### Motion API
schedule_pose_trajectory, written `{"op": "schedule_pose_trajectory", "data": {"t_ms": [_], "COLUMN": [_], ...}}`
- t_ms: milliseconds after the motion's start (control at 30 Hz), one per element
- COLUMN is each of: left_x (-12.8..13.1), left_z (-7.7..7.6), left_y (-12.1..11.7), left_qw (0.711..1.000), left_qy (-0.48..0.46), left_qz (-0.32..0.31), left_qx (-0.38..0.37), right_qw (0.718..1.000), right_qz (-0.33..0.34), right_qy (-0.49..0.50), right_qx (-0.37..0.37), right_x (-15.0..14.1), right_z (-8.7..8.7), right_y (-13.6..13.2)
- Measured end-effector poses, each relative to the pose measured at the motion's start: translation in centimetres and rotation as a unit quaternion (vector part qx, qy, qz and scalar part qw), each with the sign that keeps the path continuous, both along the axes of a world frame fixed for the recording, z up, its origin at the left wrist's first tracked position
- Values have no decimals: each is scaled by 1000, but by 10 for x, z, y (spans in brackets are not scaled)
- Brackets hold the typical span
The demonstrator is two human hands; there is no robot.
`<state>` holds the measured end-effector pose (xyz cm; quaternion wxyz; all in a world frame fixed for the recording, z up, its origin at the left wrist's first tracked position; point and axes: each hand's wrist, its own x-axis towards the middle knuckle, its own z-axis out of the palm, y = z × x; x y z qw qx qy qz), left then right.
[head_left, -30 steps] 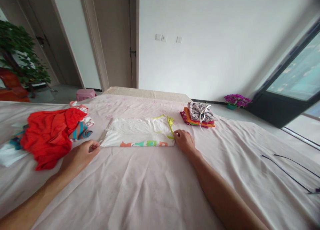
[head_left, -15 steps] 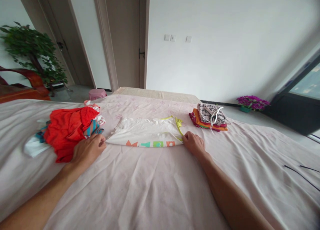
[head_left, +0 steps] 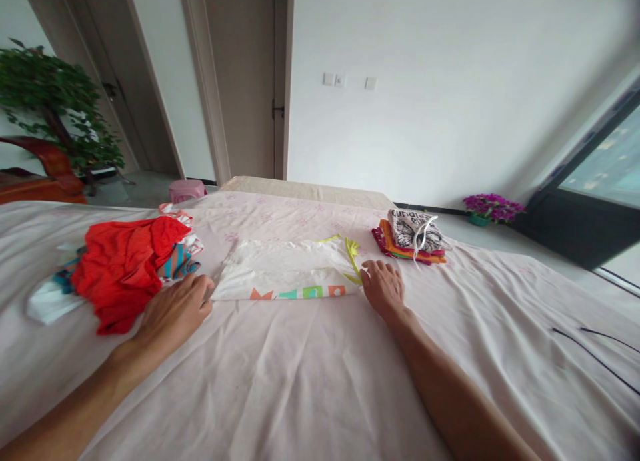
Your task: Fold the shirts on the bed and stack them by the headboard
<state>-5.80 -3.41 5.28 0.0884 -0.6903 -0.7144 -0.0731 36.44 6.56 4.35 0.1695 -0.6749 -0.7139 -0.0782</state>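
Observation:
A white shirt point(head_left: 285, 267) with yellow-green trim and coloured prints along its near edge lies folded flat on the sheet. At its left near corner is my left hand point(head_left: 177, 307), thumb and fingers apart, with nothing gripped. My right hand point(head_left: 384, 287) rests at the right near corner beside the yellow-green trim, its fingers loosely spread and touching the cloth's edge. Left of the shirt, close to my left hand, is a loose heap of clothes with a red garment point(head_left: 127, 264) on top. Beyond my right hand sits a stack of folded clothes point(head_left: 413, 234).
A pale pink sheet point(head_left: 310, 381) covers the surface. Dark cords point(head_left: 595, 357) lie at the right. Behind are a pink stool point(head_left: 187, 191), a purple flower pot point(head_left: 493, 209), a leafy plant point(head_left: 53, 101) and a wooden chair point(head_left: 45, 171).
Both hands have loosened from the shirt's near corners, their fingers opening. The near edge now lies down flat on the sheet. The whole view has shifted slightly.

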Motion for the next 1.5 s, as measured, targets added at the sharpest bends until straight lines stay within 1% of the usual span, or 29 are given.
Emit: {"op": "schedule_pose_trajectory", "data": {"t_ms": [67, 100, 167, 200, 267, 333, 433, 533, 667, 733, 800, 867, 933, 1000, 1100, 1200, 1300, 1400, 1500], "left_x": [15, 24, 41, 48, 57, 58, 48, 38, 33, 34, 35, 38, 41, 44, 47, 46, 45, 44, 45], "left_z": [4, 6, 7, 5, -4, -19, -41, -54, -56, -56, -57, -56, -55, -53, -51, -51, -53, -53, -52], "left_y": [4, 8, 20, 27, 43, 57, 69, 68, 61, 59, 58, 57, 56, 57, 60, 62, 64, 65, 65], "left_qw": [996, 992, 978, 971, 961, 963, 977, 987, 994, 995, 994, 992, 986, 976, 960, 954, 953, 953, 952], "left_qy": [-19, -46, -104, -121, -131, -116, -71, -32, -19, -17, -8, 4, 10, 6, -19, -48, -55, -60, -66], "left_qz": [-58, -94, -173, -205, -242, -244, -201, -155, -108, -98, -99, -106, -126, -174, -256, -288, -296, -296, -297], "left_qx": [59, 66, 48, 30, -1, -14, 0, 14, 4, 11, 36, 74, 111, 129, 112, 70, 38, 31, 39], "right_qw": [996, 990, 969, 957, 941, 937, 945, 954, 966, 968, 969, 967, 972, 983, 994, 996, 994, 992, 992], "right_qz": [82, 137, 245, 287, 336, 346, 322, 290, 239, 223, 219, 223, 199, 144, 64, 3, -27, -25, -9], "right_qy": [-1, -3, -15, -24, -35, -37, -34, -28, -26, -29, -27, -20, -9, 5, 21, 14, 3, -2, -5], "right_qx": [27, 30, 24, 15, -15, -42, -54, -66, -95, -108, -113, -118, -127, -118, -84, -90, -108, -127, -127], "right_x": [-12, -19, -34, -40, -48, -49, -40, -26, -17, -16, -16, -16, -17, -17, -16, -16, -17, -20, -27], "right_z": [4, 6, 5, 3, -4, -13, -21, -21, -16, -13, -8, 1, 11, 20, 27, 26, 21, 16, 15], "right_y": [-9, -13, -21, -24, -27, -27, -22, -16, -12, -11, -9, -1, 14, 37, 79, 121, 151, 168, 170]}}
